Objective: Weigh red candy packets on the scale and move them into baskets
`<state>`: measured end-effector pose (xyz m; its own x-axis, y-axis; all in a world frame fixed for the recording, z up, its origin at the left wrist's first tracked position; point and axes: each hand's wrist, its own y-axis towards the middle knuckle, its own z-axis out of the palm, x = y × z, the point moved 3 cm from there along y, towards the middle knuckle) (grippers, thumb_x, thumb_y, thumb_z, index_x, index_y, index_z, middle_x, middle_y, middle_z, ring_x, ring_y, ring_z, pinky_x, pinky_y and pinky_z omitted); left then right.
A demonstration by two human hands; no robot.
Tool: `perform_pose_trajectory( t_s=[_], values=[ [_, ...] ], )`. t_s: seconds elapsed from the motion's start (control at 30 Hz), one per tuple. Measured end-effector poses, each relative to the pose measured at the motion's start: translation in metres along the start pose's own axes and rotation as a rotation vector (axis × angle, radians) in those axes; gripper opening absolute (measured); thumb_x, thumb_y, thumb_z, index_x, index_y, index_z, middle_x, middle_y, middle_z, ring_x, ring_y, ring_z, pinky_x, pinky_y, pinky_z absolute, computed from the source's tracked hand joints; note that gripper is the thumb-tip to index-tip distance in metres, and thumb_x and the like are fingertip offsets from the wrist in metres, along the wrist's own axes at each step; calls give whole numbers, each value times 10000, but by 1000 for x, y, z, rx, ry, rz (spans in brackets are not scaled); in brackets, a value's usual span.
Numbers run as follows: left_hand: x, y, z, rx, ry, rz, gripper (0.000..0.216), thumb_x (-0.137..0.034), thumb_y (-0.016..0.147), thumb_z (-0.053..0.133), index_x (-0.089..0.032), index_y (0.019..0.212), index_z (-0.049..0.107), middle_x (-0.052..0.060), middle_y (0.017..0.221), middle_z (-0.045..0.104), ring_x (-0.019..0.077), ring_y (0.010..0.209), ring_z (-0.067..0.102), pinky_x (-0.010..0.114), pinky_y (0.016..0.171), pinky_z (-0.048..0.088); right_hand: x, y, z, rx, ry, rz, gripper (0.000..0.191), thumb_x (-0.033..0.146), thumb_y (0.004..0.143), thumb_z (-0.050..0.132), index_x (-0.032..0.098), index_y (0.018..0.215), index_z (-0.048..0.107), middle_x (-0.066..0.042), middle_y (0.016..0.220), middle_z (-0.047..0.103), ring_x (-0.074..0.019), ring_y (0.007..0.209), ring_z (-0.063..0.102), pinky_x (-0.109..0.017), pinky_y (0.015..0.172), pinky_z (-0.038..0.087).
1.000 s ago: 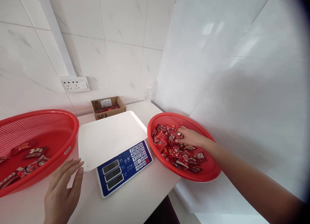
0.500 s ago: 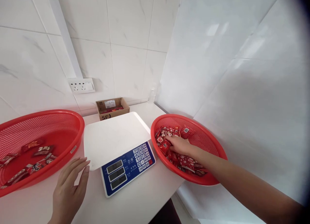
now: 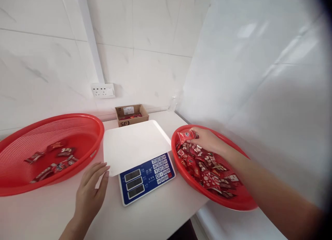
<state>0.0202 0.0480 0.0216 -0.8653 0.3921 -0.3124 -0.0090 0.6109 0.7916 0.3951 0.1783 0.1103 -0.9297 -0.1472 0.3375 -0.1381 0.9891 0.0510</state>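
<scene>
My right hand (image 3: 206, 140) pinches a small red packet (image 3: 185, 136) with dark lettering, lifted just over the right red basket (image 3: 197, 188). Many other small red packets (image 3: 202, 164) fill the bottom of that basket. Beside the left corner of the digital scale's white pan (image 3: 136, 145), my left hand (image 3: 92, 188) is held with its fingers stretched out and holds nothing; its fingertips are at the pan's edge, and I cannot tell if they touch. The pan is bare, above a blue keypad panel (image 3: 147, 179) with three small displays.
At the left stands another red basket (image 3: 95, 146) with several small packets (image 3: 59, 160) inside. An open cardboard box (image 3: 132, 121) sits behind the scale, near a clear plastic bottle (image 3: 172, 103). Tiled walls close off the back and right; a socket (image 3: 103, 91) is on the back wall.
My right hand has risen from among the packets with one red packet in its fingers. The view has shifted, so the scene sits further right. My left hand stays by the pan.
</scene>
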Motion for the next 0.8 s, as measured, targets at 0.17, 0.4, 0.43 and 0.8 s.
perform_pose_trajectory(
  t_s=[0.17,0.4,0.43,0.8],
  values=[
    [1,-2,0,21,11,16,171,-147,835,522,-196,981,595,81,997,637,216,1025,573,384,876,481,82,24,15,76,116,-184,216,297,714,635,236,914,581,23,746,643,-156,673,576,-236,586,379],
    [11,-3,-4,-3,34,-68,161,-191,857,490,-195,965,609,84,998,642,224,1037,571,402,874,484,139,48,54,156,167,-310,674,291,735,644,210,1351,384,3,748,663,-170,698,593,-254,610,392],
    [13,-3,-4,-3,40,-80,160,-200,860,487,-196,962,609,83,1000,642,224,1035,571,404,875,482,140,49,55,112,188,-316,632,293,760,616,212,1346,392,4,748,664,-169,701,593,-259,625,396],
    [37,-9,4,172,231,-298,361,-352,876,445,-201,1201,491,128,1265,513,312,1200,424,527,962,353,125,74,57,-105,520,-125,375,360,859,465,180,1185,505,-21,777,659,-140,687,598,-261,646,440]
  ],
)
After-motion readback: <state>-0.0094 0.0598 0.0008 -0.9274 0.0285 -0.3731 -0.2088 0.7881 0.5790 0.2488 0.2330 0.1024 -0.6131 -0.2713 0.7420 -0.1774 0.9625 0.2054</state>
